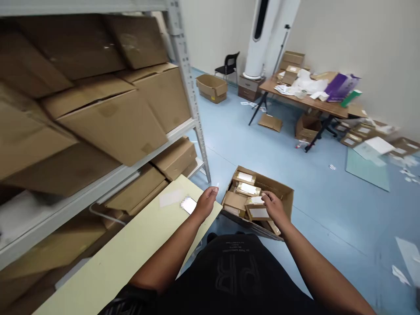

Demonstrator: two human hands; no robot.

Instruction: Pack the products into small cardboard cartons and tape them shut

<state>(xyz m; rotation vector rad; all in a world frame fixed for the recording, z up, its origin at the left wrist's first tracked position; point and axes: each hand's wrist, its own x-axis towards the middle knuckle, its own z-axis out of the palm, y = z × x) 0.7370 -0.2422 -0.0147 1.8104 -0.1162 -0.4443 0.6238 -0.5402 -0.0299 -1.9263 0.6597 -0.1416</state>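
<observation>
My left hand [206, 202] is closed in a pinch above the corner of a pale yellow board [141, 245]. A small whitish bit shows at its fingertips, too small to name. Near that wrist, a white card-like item [188, 204], partly blurred, lies on the board. My right hand [274, 205] is also closed in a pinch, over an open cardboard carton [285, 192]; whatever it holds, if anything, cannot be made out. Inside the carton are several small brown boxes [235, 200] with white labels, some partly hidden by the right hand.
A metal shelf rack [188, 74] with large cartons [111, 122] rises on the left. Farther off stand a cluttered table [308, 101], a black chair [229, 64] and an open carton [211, 89]. More boxes, a greenish sheet [367, 170] and paper scraps lie on the blue floor.
</observation>
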